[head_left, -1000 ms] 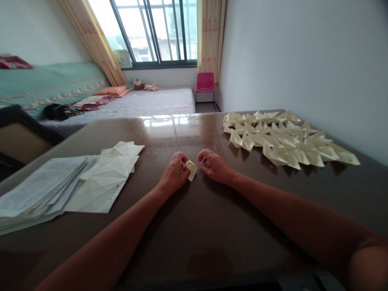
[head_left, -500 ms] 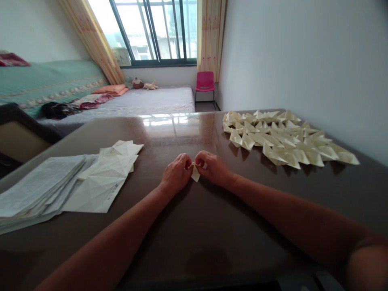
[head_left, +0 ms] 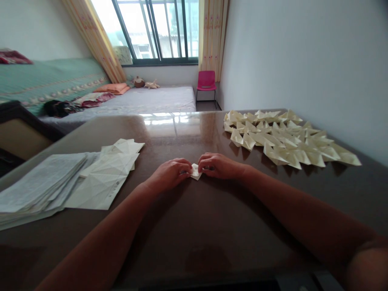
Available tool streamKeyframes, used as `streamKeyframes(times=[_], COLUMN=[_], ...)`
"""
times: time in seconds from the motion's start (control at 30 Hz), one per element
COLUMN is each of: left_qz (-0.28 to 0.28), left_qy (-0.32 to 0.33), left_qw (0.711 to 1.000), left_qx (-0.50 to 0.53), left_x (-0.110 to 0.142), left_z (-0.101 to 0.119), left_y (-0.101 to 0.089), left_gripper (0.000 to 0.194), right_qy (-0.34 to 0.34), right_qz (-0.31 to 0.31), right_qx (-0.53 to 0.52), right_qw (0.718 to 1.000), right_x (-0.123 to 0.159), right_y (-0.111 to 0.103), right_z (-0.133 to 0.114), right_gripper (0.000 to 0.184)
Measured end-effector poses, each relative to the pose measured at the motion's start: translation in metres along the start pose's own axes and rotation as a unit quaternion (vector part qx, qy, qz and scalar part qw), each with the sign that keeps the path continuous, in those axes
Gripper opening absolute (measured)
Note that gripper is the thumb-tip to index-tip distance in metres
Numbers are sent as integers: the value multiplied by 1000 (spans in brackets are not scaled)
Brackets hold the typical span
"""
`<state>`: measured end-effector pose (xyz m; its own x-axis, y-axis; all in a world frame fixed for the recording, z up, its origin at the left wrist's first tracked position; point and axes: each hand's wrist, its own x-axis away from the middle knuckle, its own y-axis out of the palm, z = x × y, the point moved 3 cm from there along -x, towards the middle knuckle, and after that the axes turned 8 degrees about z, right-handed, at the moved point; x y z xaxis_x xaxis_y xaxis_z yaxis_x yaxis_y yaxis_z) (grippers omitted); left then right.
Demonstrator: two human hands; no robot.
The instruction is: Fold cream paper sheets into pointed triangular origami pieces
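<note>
A small folded piece of cream paper (head_left: 196, 172) lies low over the brown table (head_left: 194, 218), between my two hands. My left hand (head_left: 173, 171) pinches its left side, thumb and fingertips together at the edge. On the opposite side my right hand (head_left: 218, 165) grips the paper's right edge with bent fingers. Parts of the paper are hidden under the fingertips. At the right, several folded paper pieces (head_left: 279, 139) with pointed tips stand in rows. Creased cream sheets (head_left: 104, 178) are spread to the left of my left hand.
A stack of printed papers (head_left: 39, 182) lies at the table's left, beside the creased sheets. Beyond the table are a bed (head_left: 157, 99) and a pink chair (head_left: 206, 82). A wall (head_left: 303, 60) runs along the right, and a dark chair back (head_left: 22, 129) stands at left.
My hands have moved slightly apart and flattened, their wrists wider. The paper between them, earlier hanging as a narrow point, now shows as a flatter, diamond-like shape.
</note>
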<state>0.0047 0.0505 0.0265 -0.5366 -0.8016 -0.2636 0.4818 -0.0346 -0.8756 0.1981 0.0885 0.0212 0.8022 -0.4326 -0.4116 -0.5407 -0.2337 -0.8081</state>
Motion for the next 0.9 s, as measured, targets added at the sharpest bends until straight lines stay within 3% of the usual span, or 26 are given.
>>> streamKeyframes(times=[0.17, 0.4, 0.53, 0.63, 0.8, 0.9], left_qz=[-12, 39, 28, 1, -37, -38], left_qy=[18, -35, 15, 52, 60, 41], left_qw=[997, 983, 988, 990, 991, 992], left_qx=[-75, -177, -152, -128, -113, -116], left_x=[1, -2, -3, -3, 0, 1], left_z=[7, 16, 21, 23, 26, 32], left_y=[-3, 7, 12, 10, 2, 1], left_gripper=[23, 22, 22, 27, 29, 25], right_qy=[-20, 65, 62, 74, -6, -16], right_qz=[-17, 63, 53, 46, -46, -99], right_qx=[-21, 39, 66, 84, 96, 167], right_qw=[999, 995, 994, 993, 994, 981], right_x=[1, -1, -2, -2, -3, -1], right_y=[-2, 14, 22, 16, 1, 3], right_z=[-1, 0, -1, -2, -19, -36], right_gripper=[18, 25, 22, 21, 16, 20])
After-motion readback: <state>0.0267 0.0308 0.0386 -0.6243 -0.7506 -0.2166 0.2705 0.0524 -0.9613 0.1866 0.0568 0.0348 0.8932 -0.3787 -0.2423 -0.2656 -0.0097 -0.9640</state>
